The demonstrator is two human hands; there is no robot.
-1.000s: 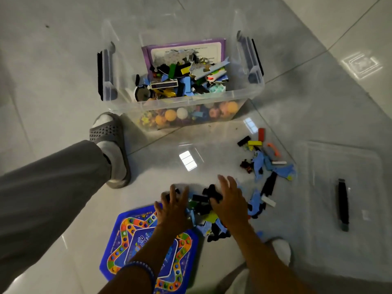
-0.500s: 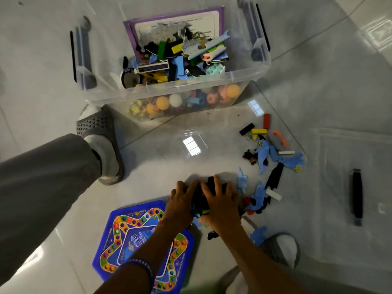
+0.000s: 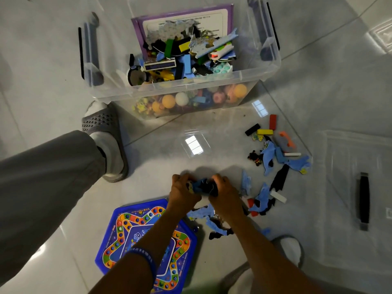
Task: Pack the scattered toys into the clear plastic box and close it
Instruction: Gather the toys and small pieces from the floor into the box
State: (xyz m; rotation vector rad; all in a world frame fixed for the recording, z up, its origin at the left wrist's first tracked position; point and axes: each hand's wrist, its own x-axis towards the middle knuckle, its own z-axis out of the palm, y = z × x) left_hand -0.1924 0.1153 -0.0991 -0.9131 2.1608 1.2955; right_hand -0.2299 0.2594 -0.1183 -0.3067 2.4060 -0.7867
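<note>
The clear plastic box [image 3: 269,66] stands open on the floor ahead, heaped with toys, balls and a purple board. My left hand [image 3: 182,192] and my right hand [image 3: 226,193] are pressed together, fingers curled around a bunch of blue and black puzzle pieces [image 3: 202,186] just above the floor. More loose pieces [image 3: 263,198] lie right of my hands, and others [image 3: 212,219] sit under my wrists. A second scatter of pieces and small coloured blocks [image 3: 275,145] lies further right. A blue hexagonal game board [image 3: 118,236] lies under my left forearm.
The clear lid [image 3: 350,187] with a black handle [image 3: 363,200] lies flat on the floor at the right. My left leg and grey slipper [image 3: 101,132] stand beside the box's near left corner. My other slipper [image 3: 290,249] is near the bottom right.
My hands, spread flat over the pile a second ago, have drawn together and curled around a bunch of pieces. The view has moved closer to the box.
</note>
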